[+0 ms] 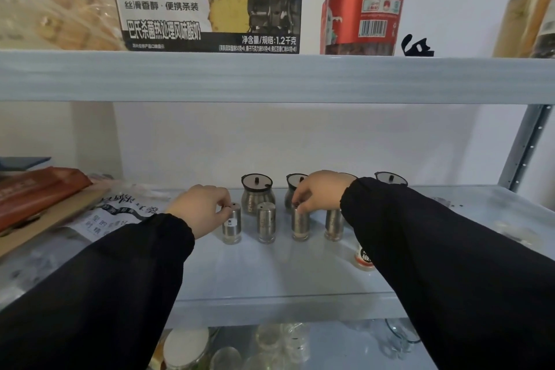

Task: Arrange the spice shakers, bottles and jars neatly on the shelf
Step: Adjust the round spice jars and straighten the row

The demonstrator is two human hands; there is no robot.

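Several steel spice shakers stand in a row on the pale blue shelf (270, 273). My left hand (199, 207) grips the top of the leftmost shaker (231, 227). Beside it a second shaker (266, 225) stands free. My right hand (318, 191) pinches the top of the third shaker (300, 225). A fourth shaker (334, 224) stands just right of it, partly under my wrist. Behind the row stand steel jars with dark lids: one (257, 192) in full view, one (295, 186) partly hidden by my right hand, one (390, 179) behind my right sleeve.
A small white and orange bottle (363, 260) peeks out beside my right sleeve. Printed bags and a brown box (39, 192) lie on the shelf's left side. The upper shelf (270, 78) holds a carton and red-labelled jar (366, 3). Glass jars (279, 342) sit below. A metal upright (525, 144) stands at right.
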